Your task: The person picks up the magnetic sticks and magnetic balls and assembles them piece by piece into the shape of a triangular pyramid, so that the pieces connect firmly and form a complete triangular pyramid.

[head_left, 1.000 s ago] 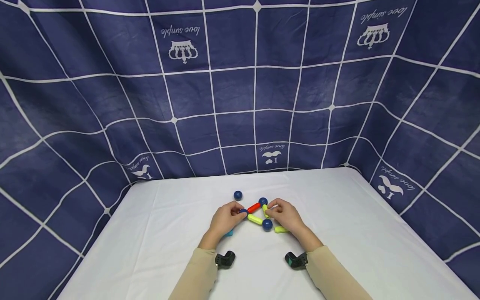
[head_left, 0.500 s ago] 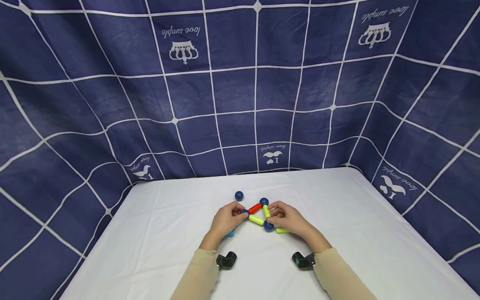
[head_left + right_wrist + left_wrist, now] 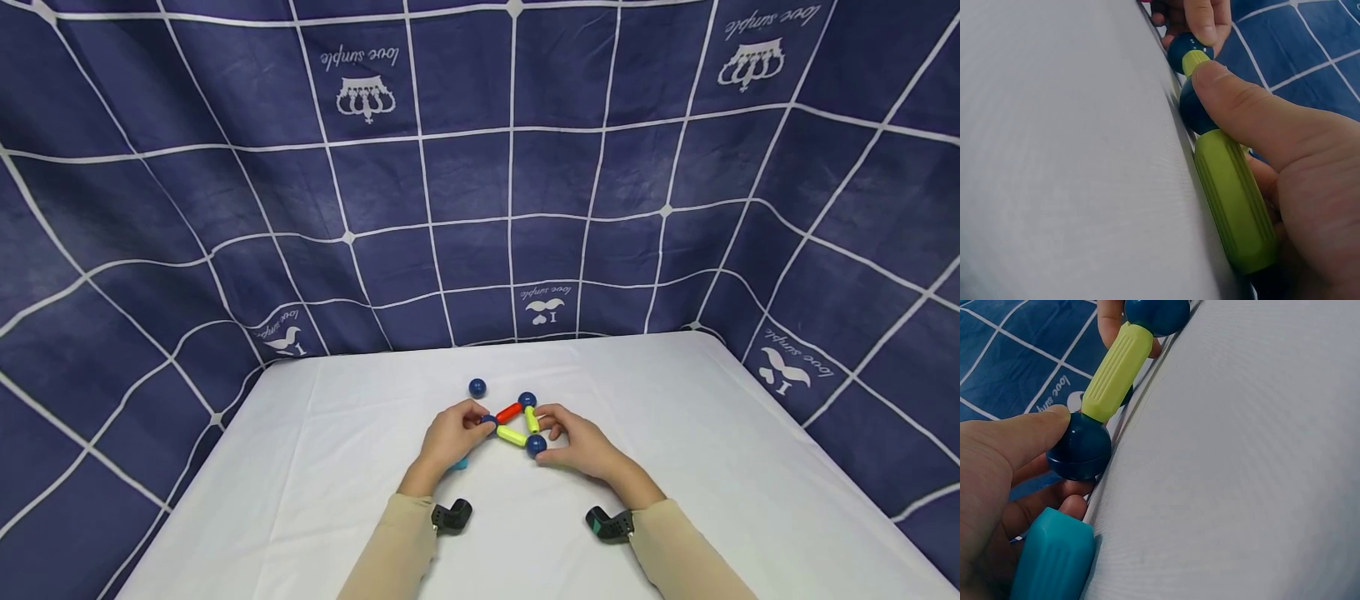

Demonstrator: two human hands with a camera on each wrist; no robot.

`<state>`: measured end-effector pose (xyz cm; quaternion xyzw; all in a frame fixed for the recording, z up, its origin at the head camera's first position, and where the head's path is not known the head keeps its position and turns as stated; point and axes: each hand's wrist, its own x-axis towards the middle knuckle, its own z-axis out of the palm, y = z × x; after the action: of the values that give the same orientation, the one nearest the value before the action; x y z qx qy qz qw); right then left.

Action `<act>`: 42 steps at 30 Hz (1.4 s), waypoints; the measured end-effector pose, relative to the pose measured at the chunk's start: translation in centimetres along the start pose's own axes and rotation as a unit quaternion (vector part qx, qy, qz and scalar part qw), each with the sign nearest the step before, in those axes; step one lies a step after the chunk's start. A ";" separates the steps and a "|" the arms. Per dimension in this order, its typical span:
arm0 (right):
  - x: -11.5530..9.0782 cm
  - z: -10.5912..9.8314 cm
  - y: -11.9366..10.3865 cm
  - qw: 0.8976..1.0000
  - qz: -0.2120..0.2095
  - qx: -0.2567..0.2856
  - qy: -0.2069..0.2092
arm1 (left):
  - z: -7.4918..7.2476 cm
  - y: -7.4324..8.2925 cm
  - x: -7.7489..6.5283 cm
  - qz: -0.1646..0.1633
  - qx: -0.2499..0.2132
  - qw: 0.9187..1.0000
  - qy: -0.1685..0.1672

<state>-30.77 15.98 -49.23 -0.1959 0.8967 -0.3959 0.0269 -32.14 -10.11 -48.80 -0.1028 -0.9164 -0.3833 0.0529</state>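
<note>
Glossy blue balls (image 3: 527, 401), ribbed lime rods (image 3: 1118, 372) and a red rod (image 3: 509, 413) form a triangle (image 3: 512, 436) on white cloth (image 3: 360, 467), the left hand (image 3: 448, 437) pinching its left ball (image 3: 1080, 450), the right hand (image 3: 581, 442) curled round its near ball (image 3: 536, 446).

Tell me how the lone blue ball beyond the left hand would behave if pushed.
The lone blue ball would probably roll, being round and visibly unattached to anything. Its shiny surface suggests it may be somewhat slippery to grip.
</note>
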 end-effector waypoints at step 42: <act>-1.1 -3.5 0.1 0.996 -0.017 -0.044 -0.069 | -0.1 -0.2 -0.1 -0.005 -0.002 1.000 0.000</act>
<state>-30.47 18.90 -47.02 -0.2395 0.9058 -0.3417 0.0735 -32.09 -10.30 -48.91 -0.0981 -0.9161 -0.3854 0.0505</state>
